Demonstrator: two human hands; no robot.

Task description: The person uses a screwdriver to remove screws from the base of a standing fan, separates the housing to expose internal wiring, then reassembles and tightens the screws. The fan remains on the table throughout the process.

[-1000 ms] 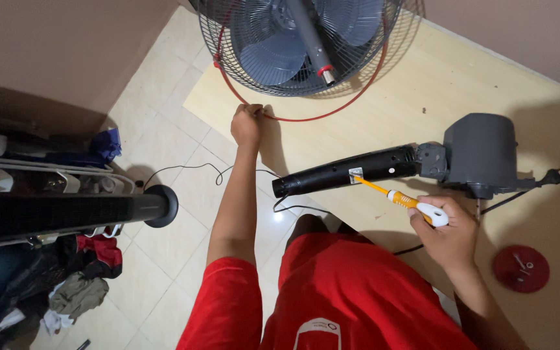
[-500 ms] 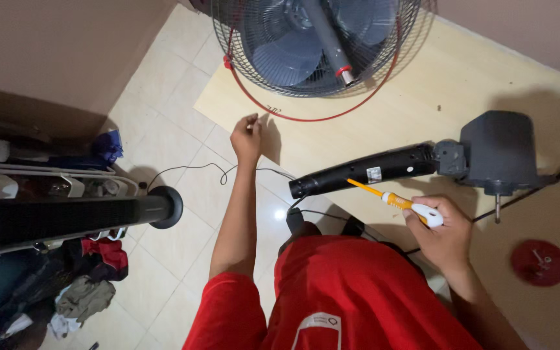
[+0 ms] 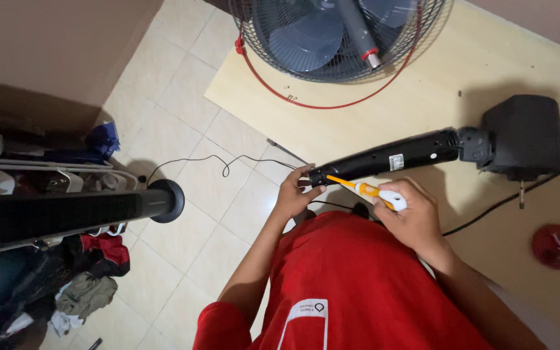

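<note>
While the black fan pole [image 3: 384,157] lies across the pale board [image 3: 487,71], the left hand [image 3: 295,192] closes around its near end and the right hand [image 3: 413,217] is clenched on a yellow-and-white screwdriver [image 3: 365,190], its tip at that same end. Beyond the pole, the fan's wire guard and blades [image 3: 332,32] lie flat, already apart from it, ringed by a loose red hoop [image 3: 273,91]. At the pole's far end the dark motor housing [image 3: 520,133] remains attached, so the work looks partway done.
</note>
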